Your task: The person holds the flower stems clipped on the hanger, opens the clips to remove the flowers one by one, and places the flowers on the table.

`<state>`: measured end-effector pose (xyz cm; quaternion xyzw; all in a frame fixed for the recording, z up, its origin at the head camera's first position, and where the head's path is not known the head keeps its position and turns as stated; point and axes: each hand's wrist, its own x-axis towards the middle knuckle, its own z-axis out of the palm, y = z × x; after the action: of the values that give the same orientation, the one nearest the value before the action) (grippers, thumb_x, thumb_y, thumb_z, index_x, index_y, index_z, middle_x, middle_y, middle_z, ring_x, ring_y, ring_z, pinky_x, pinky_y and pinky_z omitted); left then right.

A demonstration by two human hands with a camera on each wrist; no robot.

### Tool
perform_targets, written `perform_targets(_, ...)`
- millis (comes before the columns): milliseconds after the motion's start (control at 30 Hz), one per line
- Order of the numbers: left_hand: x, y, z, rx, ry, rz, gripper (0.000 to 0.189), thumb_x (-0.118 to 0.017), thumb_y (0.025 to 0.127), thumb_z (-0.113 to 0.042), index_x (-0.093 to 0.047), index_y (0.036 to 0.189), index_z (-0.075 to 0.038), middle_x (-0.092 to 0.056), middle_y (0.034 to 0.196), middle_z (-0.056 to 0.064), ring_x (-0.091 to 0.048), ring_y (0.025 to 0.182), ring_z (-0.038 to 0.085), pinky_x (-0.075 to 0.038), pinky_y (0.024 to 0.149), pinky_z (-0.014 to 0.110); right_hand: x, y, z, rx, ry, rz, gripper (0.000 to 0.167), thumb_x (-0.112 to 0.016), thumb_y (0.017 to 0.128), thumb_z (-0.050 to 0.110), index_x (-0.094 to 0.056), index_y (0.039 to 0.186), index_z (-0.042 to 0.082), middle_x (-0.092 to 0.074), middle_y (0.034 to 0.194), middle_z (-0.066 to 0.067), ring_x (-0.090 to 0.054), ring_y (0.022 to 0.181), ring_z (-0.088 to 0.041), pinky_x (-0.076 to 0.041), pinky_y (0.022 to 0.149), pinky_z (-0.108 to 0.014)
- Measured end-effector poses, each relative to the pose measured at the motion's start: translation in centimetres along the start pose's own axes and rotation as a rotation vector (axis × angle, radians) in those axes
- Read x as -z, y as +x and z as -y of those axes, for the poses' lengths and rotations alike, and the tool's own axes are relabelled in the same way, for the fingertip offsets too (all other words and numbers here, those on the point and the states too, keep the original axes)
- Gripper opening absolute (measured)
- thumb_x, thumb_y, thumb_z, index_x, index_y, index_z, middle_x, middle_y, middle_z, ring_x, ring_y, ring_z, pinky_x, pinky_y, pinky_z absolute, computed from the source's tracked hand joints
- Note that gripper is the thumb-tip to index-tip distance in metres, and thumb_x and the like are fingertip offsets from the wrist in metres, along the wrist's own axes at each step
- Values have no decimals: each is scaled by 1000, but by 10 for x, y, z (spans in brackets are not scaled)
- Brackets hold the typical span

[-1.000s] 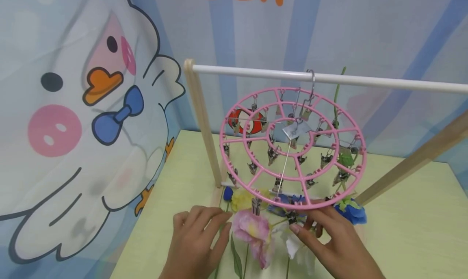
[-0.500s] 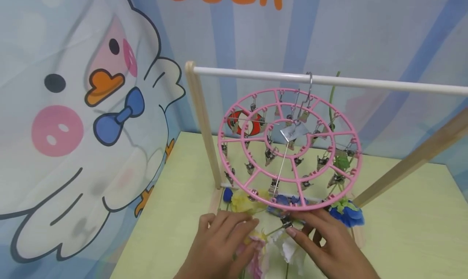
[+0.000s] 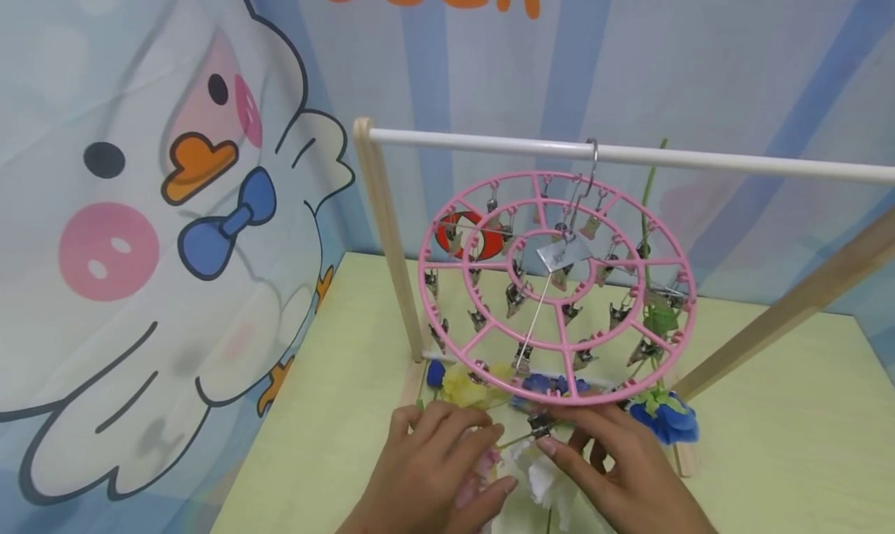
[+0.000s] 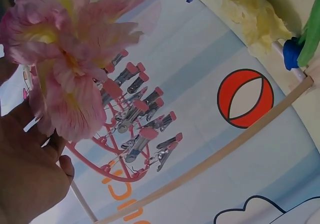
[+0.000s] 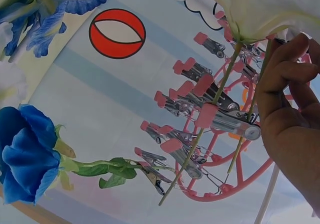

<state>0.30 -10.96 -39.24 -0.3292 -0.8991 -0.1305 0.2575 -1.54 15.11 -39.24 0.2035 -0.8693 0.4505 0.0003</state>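
In the head view, my right hand point(image 3: 622, 464) pinches a metal clip point(image 3: 540, 425) at the near rim of a round pink clip hanger point(image 3: 573, 400). A thin stem runs leftward from that clip to the pink flower point(image 4: 70, 64). My left hand point(image 3: 433, 472) holds this flower, thumb and fingers on either side of it; most of the bloom is hidden from above. The left wrist view shows its ruffled petals in front of the fingers. A white flower point(image 5: 250, 14) hangs close by my right hand point(image 5: 295, 94), its long stem crossing several pink-tipped clips.
The hanger hooks onto a white rod point(image 3: 475, 139) between wooden posts point(image 3: 388, 239). A blue flower point(image 3: 664, 417) hangs from a clip at the right. A yellow flower point(image 3: 471, 385) and a blue bud point(image 3: 436, 373) lie behind my left hand. Printed fabric point(image 3: 664, 68) backs the table.
My left hand has moved right, from beside the pink flower to around it. My right hand has shifted slightly left with the clip. The hanger has swayed a little.
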Motion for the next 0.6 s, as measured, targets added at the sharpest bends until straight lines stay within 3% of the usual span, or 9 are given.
perform_targets(133,-1,6,-1,-12,34,-8,33,-66,100,-53,-77,113,-25,-70,110,-11,-59,105,10,-34,83,33,-1,2,2,-21,-1,-7,32,-73,102,24,-72,133,31,-69,115,9,-59,80,4,-50,55,-23)
perform_targets(233,-6,12,0,-45,57,-83,24,-64,102,-42,-79,103,-24,-72,102,-10,-61,98,11,-34,82,35,-1,3,4,-44,11,-6,31,-73,102,27,-72,133,31,-70,116,10,-60,80,4,-50,55,-24)
perform_targets(333,-11,15,0,-67,71,-136,13,-70,97,-33,-80,96,-23,-73,98,-10,-62,93,12,-34,83,37,-2,3,5,-30,20,-13,32,-73,102,26,-72,133,30,-71,116,11,-60,79,3,-52,55,-23)
perform_targets(600,-16,21,-5,-56,103,-37,10,-84,88,-35,-79,92,-27,-72,92,-14,-62,93,9,-36,83,35,-6,3,2,21,13,-54,33,-75,100,20,-73,132,26,-72,113,8,-58,77,5,-53,56,-23)
